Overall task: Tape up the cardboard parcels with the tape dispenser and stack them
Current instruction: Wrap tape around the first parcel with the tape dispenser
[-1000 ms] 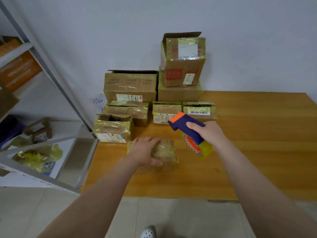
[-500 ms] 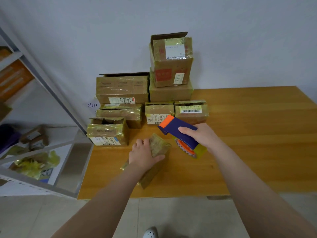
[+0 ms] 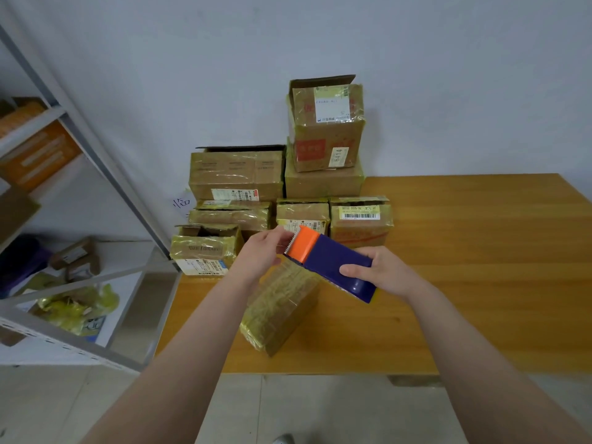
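The right hand [image 3: 384, 272] is gripping the blue body of the tape dispenser [image 3: 333, 259], its fingers wrapping over the top. The left hand [image 3: 264, 251] is reaching to the orange toothed nose and seems to be pinching the tape end [image 3: 286, 246]. The parcel [image 3: 282, 310] is lying askew on the worktop [image 3: 464, 251], just under both hands. What probably matters now is drawing the tape out flat, clear of the teeth, before pressing it onto the seam. Other parcels [image 3: 323, 149] are standing stacked against the wall.
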